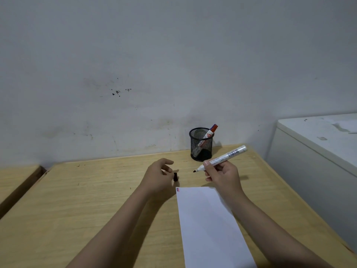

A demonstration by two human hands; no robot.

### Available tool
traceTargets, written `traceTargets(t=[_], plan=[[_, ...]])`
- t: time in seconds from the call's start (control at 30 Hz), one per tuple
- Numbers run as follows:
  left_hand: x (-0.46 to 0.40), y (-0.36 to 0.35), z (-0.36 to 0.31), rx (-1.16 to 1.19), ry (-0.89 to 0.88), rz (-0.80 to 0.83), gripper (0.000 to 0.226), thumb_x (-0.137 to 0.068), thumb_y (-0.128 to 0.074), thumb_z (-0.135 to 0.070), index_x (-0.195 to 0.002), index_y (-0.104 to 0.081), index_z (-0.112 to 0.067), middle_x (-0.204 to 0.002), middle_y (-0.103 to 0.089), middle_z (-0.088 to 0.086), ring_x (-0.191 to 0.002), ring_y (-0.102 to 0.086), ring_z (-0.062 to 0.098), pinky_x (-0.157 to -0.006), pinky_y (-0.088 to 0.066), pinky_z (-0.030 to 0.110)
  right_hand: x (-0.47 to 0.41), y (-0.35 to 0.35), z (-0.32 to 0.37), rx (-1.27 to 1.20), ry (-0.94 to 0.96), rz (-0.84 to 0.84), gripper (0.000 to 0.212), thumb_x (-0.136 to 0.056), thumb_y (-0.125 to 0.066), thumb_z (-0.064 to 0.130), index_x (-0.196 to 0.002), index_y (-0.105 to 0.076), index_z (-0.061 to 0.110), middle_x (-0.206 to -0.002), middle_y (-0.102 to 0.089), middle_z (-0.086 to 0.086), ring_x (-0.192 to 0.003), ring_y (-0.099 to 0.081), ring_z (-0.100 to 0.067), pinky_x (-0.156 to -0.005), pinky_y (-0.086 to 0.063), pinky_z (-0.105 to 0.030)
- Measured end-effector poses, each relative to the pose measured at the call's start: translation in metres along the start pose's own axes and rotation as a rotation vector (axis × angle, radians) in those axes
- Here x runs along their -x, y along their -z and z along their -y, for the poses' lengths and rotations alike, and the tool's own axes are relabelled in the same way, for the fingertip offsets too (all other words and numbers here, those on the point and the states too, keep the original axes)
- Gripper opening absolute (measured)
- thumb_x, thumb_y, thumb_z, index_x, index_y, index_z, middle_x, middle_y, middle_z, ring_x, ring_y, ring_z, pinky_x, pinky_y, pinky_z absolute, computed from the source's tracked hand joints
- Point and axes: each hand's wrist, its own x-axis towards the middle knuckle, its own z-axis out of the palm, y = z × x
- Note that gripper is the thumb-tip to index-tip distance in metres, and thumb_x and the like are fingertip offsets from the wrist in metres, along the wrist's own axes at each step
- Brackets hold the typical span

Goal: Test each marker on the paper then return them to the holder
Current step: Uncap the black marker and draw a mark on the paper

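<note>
Head view: uncapped marker (222, 159) in right hand (222, 174), above paper's (210, 227) far edge.

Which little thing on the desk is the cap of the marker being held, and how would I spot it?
Start at the black mesh holder by the wall, then come toward the near top corner of the white paper. Between them, just beside the left hand, the cap stands on the wooden desk. It is the only small, stubby black piece there, far shorter than the marker in the right hand.
</note>
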Motion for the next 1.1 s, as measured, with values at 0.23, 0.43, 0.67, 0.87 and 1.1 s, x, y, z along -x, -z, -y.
traceTargets(t=[0.23, 0.43, 0.67, 0.87, 1.1], plan=[[0.037, 0.004, 0.013, -0.055, -0.047, 0.121, 0.030, -0.062, -0.080, -0.037, -0.088, -0.066, -0.031, -0.089, -0.064, -0.008, -0.078, -0.059, 0.009, -0.064, -0.044, 0.019, 0.002, -0.023, -0.003, 0.007, -0.055, -0.079, 0.007, -0.081, -0.071, 0.020, -0.077, -0.067, 0.015, -0.069, -0.069, -0.002, -0.064, -0.063, -0.014, -0.061, -0.057, -0.033], [0.040, 0.005, 0.028, -0.260, -0.110, 0.137, 0.040, -0.055, -0.078, -0.049, -0.090, -0.064, -0.035, -0.093, -0.060, -0.014, -0.083, -0.057, 0.004, -0.084, -0.050, 0.035, 0.008, -0.044, -0.014, 0.014, -0.149, -0.040, 0.011, -0.078, -0.073, 0.011, -0.081, -0.063, 0.006, -0.073, -0.069, -0.005, -0.064, -0.066, -0.014, -0.053, -0.052, -0.021], [0.042, 0.005, 0.033, -0.316, -0.160, 0.122, 0.039, -0.060, -0.075, -0.055, -0.093, -0.064, -0.039, -0.094, -0.057, -0.013, -0.089, -0.053, 0.005, -0.093, -0.041, 0.039, 0.014, -0.041, -0.039, 0.079, -0.175, 0.066, 0.012, -0.076, -0.069, 0.001, -0.071, -0.058, 0.005, -0.064, -0.066, -0.004, -0.062, -0.066, -0.017, -0.060, -0.057, -0.032], [0.041, 0.007, 0.036, -0.294, -0.169, 0.132, 0.037, -0.060, -0.074, -0.055, -0.092, -0.065, -0.040, -0.092, -0.056, -0.013, -0.090, -0.052, 0.004, -0.092, -0.041, 0.041, 0.013, -0.040, -0.043, 0.124, -0.162, 0.058, 0.023, -0.079, -0.072, 0.012, -0.069, -0.054, 0.001, -0.059, -0.069, -0.008, -0.056, -0.069, -0.019, -0.058, -0.059, -0.038], [0.042, 0.006, 0.038, -0.308, -0.169, 0.117, 0.034, -0.061, -0.075, -0.055, -0.089, -0.067, -0.039, -0.094, -0.056, -0.010, -0.092, -0.050, 0.008, -0.092, -0.038, 0.039, 0.015, -0.039, -0.041, 0.278, -0.079, 0.048, 0.029, -0.078, -0.072, 0.012, -0.068, -0.049, -0.003, -0.063, -0.068, -0.022, -0.055, -0.070, -0.025, -0.057, -0.057, -0.046]])
